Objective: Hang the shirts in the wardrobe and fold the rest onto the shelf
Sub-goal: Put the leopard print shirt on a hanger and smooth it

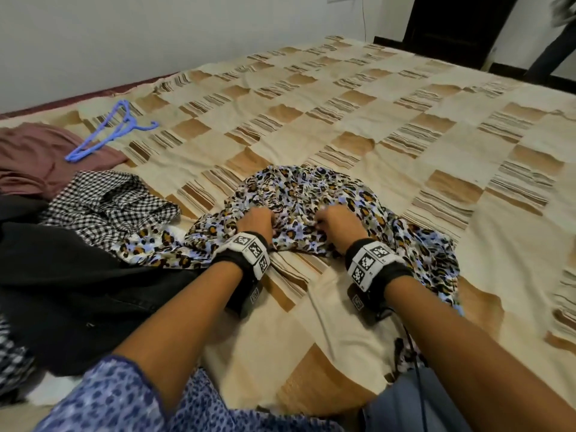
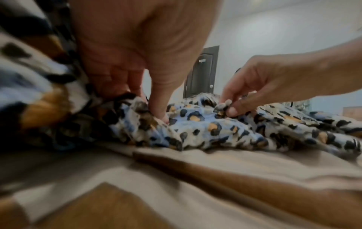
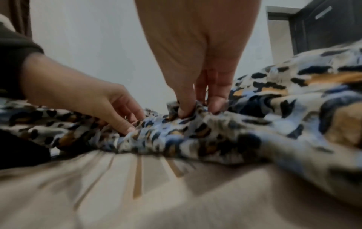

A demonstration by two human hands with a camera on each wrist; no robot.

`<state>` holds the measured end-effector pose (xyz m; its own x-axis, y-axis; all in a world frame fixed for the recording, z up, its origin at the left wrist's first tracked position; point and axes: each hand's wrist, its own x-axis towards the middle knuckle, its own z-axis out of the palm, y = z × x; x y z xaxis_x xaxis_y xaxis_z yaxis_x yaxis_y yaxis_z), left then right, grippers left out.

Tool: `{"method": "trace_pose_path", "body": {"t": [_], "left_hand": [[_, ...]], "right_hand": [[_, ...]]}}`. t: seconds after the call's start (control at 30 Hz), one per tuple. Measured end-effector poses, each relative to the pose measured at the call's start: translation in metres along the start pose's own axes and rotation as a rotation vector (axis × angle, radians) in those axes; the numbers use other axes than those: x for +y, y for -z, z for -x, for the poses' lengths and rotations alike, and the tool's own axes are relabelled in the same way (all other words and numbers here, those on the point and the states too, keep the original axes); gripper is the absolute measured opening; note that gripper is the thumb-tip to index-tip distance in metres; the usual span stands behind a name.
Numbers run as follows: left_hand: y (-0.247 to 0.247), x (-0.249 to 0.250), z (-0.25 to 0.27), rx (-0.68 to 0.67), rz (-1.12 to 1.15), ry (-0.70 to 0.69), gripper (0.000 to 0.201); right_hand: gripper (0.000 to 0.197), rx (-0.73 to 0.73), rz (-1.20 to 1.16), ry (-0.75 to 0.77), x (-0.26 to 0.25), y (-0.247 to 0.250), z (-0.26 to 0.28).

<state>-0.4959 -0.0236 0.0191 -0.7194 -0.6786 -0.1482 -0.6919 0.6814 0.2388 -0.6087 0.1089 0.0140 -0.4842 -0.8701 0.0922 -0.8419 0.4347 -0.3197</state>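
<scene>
We have both hands down on the leopard-print garment, which lies crumpled on the bed at the centre of the head view. Our left hand pinches a fold just left of centre and our right hand pinches another just to its right; each grip is narrow, thumb and fingertips closed on cloth, as both wrist views confirm.

The relation that matters is this: the garment spreads wide across the frame, left to right, and most of its bulk lies beyond our hands, toward the top of the picture, with a tail running to the lower right. The two hands are about equally near it.

We judge that the next move is to draw the pinched points apart along that axis.

The blue hanger lies well apart, at upper left.
</scene>
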Motion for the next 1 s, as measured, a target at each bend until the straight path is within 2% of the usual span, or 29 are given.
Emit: {"method": "trace_pose_path", "body": {"t": [0.07,0.13,0.2,0.23,0.27,0.37,0.4,0.43,0.47,0.53,0.6,0.67,0.77,0.8,0.83,0.9,1.0], "left_hand": [[0.01,-0.003,0.008,0.066,0.114,0.01,0.012],[0.023,-0.006,0.022,0.133,0.154,-0.005,0.009],[0.037,-0.01,0.04,0.166,0.148,-0.021,0.005],[0.043,-0.012,0.05,0.117,0.143,-0.034,0.004],[0.048,-0.013,0.058,0.007,0.13,-0.053,0.004],[0.051,-0.013,0.078,-0.425,0.092,-0.088,0.012],[0.049,-0.011,0.081,-0.476,0.102,-0.09,0.013],[0.047,-0.01,0.082,-0.464,0.113,-0.093,0.013],[0.045,-0.009,0.081,-0.418,0.115,-0.094,0.012],[0.041,-0.006,0.078,-0.307,0.114,-0.094,0.01],[0.033,-0.003,0.075,-0.238,0.15,-0.082,0.006],[0.02,0.001,0.074,-0.212,0.217,-0.061,0.008],[-0.006,0.012,0.075,-0.222,0.251,-0.051,0.035],[-0.014,0.015,0.076,-0.228,0.217,-0.046,0.042],[-0.022,0.018,0.078,-0.223,0.166,-0.041,0.042],[-0.032,0.02,0.079,-0.174,0.093,-0.049,0.026],[-0.033,0.016,0.078,-0.138,0.116,-0.049,0.011]], "right_hand": [[0.018,0.096,-0.174,-0.029,0.002,0.018,0.006],[0.018,0.258,-0.282,-0.002,0.003,0.041,0.019],[0.019,0.308,-0.352,0.037,0.005,0.064,0.036],[0.017,0.234,-0.362,0.054,0.006,0.073,0.045],[0.013,0.089,-0.347,0.074,0.009,0.08,0.052],[0.014,-0.556,-0.179,0.084,0.019,0.082,0.062],[0.022,-0.728,-0.124,0.042,0.02,0.078,0.062],[0.028,-0.805,-0.069,0.002,0.02,0.074,0.063],[0.031,-0.781,-0.033,-0.012,0.018,0.071,0.062],[0.03,-0.588,-0.001,-0.001,0.012,0.067,0.057],[0.025,-0.473,-0.014,-0.021,0.006,0.064,0.05],[0.019,-0.424,-0.059,-0.081,-0.001,0.059,0.045],[0.006,-0.372,-0.122,-0.2,-0.012,0.04,0.041],[0.007,-0.385,-0.11,-0.244,-0.016,0.031,0.043],[0.015,-0.414,-0.067,-0.276,-0.02,0.022,0.046],[0.032,-0.424,0.049,-0.308,-0.025,0.002,0.055],[0.021,-0.323,0.028,-0.321,-0.02,-0.008,0.06]]}}
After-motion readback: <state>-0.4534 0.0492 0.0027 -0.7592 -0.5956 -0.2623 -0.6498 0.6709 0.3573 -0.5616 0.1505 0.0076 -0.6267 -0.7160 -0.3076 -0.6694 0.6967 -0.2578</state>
